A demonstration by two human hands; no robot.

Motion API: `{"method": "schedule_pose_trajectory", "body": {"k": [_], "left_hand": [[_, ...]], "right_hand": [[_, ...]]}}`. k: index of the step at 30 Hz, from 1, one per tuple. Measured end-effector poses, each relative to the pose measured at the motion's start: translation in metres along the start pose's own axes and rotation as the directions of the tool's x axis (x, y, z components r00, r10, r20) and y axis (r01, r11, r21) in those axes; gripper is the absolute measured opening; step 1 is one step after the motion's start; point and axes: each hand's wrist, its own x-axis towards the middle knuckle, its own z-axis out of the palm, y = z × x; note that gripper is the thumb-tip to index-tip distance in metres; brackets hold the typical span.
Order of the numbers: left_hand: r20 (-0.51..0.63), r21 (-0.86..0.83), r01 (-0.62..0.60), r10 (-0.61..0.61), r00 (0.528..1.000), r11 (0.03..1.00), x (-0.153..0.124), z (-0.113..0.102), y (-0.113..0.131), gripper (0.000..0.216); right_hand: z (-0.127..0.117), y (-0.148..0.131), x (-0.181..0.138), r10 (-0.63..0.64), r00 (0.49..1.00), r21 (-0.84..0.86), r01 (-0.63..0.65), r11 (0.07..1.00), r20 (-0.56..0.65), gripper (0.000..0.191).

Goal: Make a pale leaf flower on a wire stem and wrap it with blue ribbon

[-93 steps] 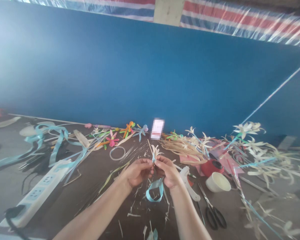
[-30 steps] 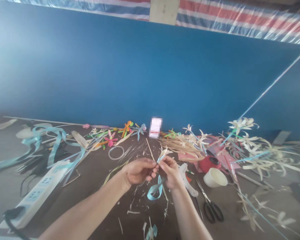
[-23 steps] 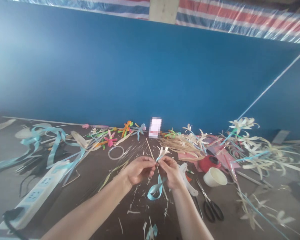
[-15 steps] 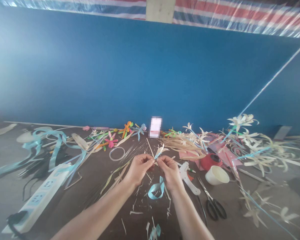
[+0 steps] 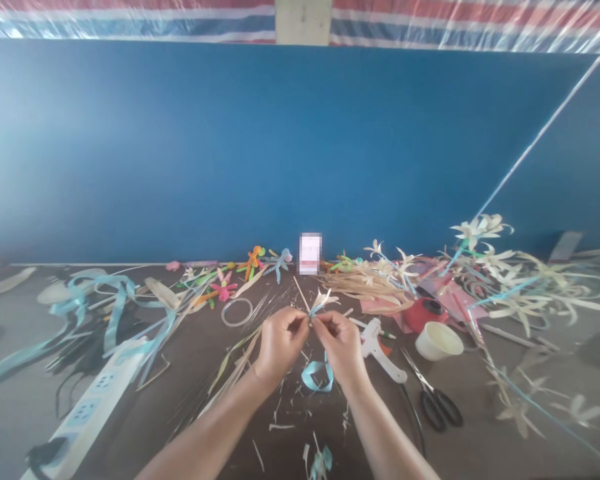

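Observation:
Both my hands meet over the middle of the dark table, fingertips pinched together. My left hand [image 5: 283, 337] is closed on the base of a small pale flower [image 5: 324, 299] made of dried strips, with a thin stick [image 5: 301, 293] rising beside it. My right hand [image 5: 341, 343] pinches light-blue ribbon [image 5: 316, 309] at the flower's base. A loop of blue ribbon [image 5: 318, 377] hangs or lies just below the right fingers; I cannot tell which. The fingertips hide the exact joint.
On the right lie a white glue gun [image 5: 383, 353], black-handled scissors [image 5: 437, 403], a cream cup [image 5: 439, 341] and finished pale flowers [image 5: 520, 320]. A white power strip [image 5: 93, 407] and loose blue ribbon [image 5: 117, 307] are on the left. A blue wall [image 5: 290, 147] stands behind.
Both hands stay together at the flower, fingers shifting only slightly. The whole view has tilted a little, moving the surroundings.

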Motion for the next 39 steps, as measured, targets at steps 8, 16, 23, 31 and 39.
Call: {"method": "schedule_pose_trajectory", "body": {"k": [8, 16, 23, 31, 39], "left_hand": [[0.070, 0.233, -0.198, 0.187, 0.980, 0.952, -0.002, -0.004, 0.004, 0.022], [0.130, 0.115, -0.110, 0.095, 0.987, 0.987, -0.001, -0.006, 0.012, 0.017], [0.547, -0.373, 0.629, -0.385, 0.743, 0.682, 0.013, -0.015, 0.007, 0.024], [0.855, -0.410, 0.908, -0.313, 0.414, 0.082, 0.016, -0.016, -0.001, 0.012], [0.823, -0.464, 0.880, -0.317, 0.472, 0.104, 0.013, -0.013, -0.007, 0.005]], "right_hand": [[0.006, 0.007, 0.001, 0.091, 0.992, 0.168, -0.076, 0.983, -0.086, 0.021], [0.004, 0.007, 0.003, 0.124, 0.988, 0.250, -0.098, 0.963, -0.092, 0.024], [-0.008, -0.004, 0.009, 0.090, 0.994, 0.271, -0.105, 0.957, 0.069, 0.021], [-0.012, -0.005, 0.008, 0.121, 0.950, 0.439, -0.244, 0.865, 0.289, 0.020], [-0.013, -0.001, 0.009, 0.104, 0.930, 0.465, -0.270, 0.843, 0.352, 0.019]]}}
